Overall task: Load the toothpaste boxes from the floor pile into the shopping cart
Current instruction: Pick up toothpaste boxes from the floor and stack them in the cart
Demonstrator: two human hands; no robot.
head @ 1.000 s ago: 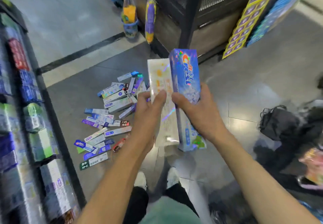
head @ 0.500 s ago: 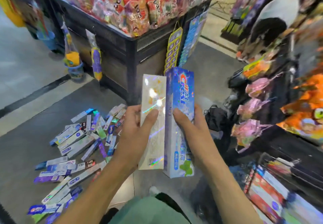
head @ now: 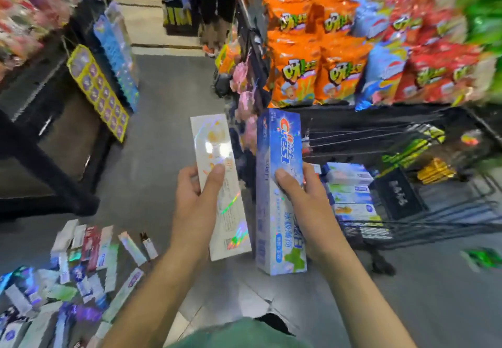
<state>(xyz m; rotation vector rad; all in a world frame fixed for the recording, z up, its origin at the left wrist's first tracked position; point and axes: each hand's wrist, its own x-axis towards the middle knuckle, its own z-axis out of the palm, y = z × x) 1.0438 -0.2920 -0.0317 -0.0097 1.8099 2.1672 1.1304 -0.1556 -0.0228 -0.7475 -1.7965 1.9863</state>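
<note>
My left hand (head: 197, 201) grips a white holographic toothpaste box (head: 217, 173), held upright at the centre. Beside it my right hand (head: 301, 198) grips a blue Crest toothpaste box (head: 279, 141), also upright. The two boxes stand a little apart. Just right of the blue box is the black wire shopping cart (head: 407, 228), with several toothpaste boxes (head: 350, 192) stacked inside at its near left. The floor pile of toothpaste boxes (head: 68, 274) lies at the lower left, behind my left forearm.
A black display stand (head: 40, 130) with hanging card strips fills the left. Shelves of orange and red snack bags (head: 339, 48) rise above the cart. A person's legs (head: 217, 8) stand far down the aisle. Grey floor (head: 168, 119) runs between stand and cart.
The view has swung right, away from the floor pile and onto the cart. Both hands still hold their boxes, which have drawn slightly apart.
</note>
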